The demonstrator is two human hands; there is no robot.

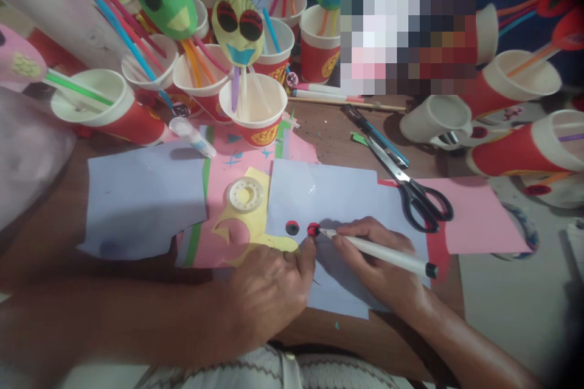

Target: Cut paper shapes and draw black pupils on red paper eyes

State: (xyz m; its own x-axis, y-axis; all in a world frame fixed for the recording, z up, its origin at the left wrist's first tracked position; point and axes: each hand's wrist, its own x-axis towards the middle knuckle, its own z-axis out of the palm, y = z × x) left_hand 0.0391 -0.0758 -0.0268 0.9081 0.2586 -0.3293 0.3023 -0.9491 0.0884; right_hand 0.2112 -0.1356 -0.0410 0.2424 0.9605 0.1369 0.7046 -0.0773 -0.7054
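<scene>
My right hand [381,255] is closed round a white marker pen [387,252] with a black end. The pen's tip touches a small red-and-black paper disc [313,229] on blue paper [337,194]. With its fingers curled, my left hand [278,279] holds that disc down under a fingertip. A second small disc [292,228], dark grey with a red edge, lies just to the left. Beside my left hand are yellow paper scraps [253,225] and a roll of clear tape [245,194]. Black-handled scissors [410,188] rest to the right of the blue paper.
Red-and-white paper cups [255,109] with paper faces on sticks crowd the back. A glue stick [192,137], a blue cutter [376,137] and a white mug [435,121] stand or lie nearby. More blue paper [146,200] is at left, pink paper [483,213] at right.
</scene>
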